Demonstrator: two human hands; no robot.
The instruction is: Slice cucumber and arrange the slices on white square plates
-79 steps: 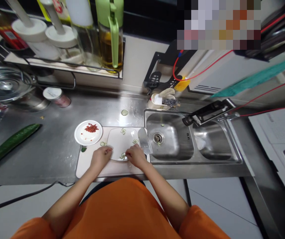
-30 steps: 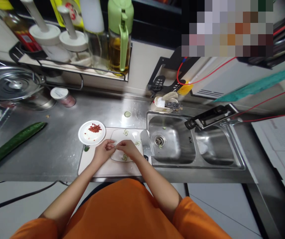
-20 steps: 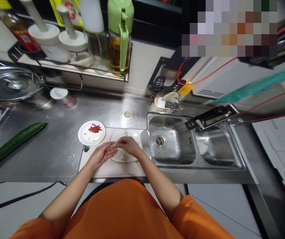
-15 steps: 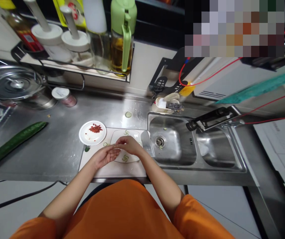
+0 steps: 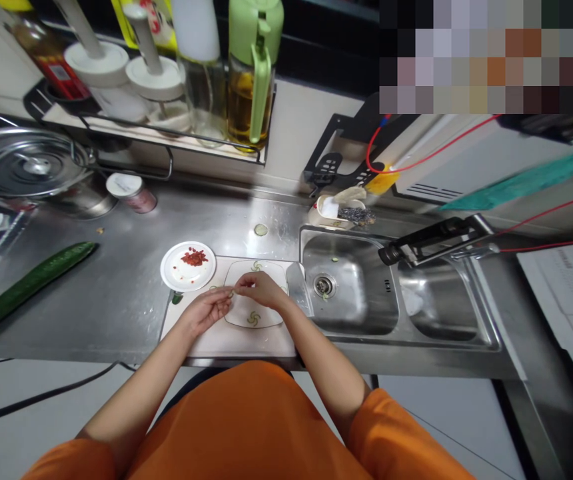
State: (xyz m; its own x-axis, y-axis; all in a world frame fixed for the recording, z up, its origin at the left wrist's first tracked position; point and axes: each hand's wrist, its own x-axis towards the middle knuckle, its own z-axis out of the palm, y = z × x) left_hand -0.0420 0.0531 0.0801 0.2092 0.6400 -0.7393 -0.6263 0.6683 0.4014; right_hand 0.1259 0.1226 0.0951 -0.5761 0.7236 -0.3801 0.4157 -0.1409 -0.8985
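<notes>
My left hand [image 5: 207, 311] is palm up, its fingers partly curled and the fingertips close to a small pale-green piece too small to name. My right hand [image 5: 262, 292] meets it from the right, thumb and fingers pinched together; what they hold is hidden. Both are over the left part of a white squarish plate [image 5: 271, 312] bearing green swirl shapes near its edges. That plate rests on a white cutting board [image 5: 246, 345]. A cleaver blade [image 5: 299, 287] lies at the board's right side. A dark green cucumber end [image 5: 177, 298] is on the board's left edge.
A round white plate [image 5: 170, 270] with small red pieces sits at the upper left of the board. A whole cucumber [image 5: 31, 287] lies far left, a cucumber slice [image 5: 260, 230] behind. The sink [image 5: 361, 300] is right; a lidded pot [image 5: 81, 200] and jar [image 5: 134, 193] stand back left.
My hands have drawn slightly apart at the fingertips, the left one shifting a little left with its fingers curling more. The view has shifted slightly.
</notes>
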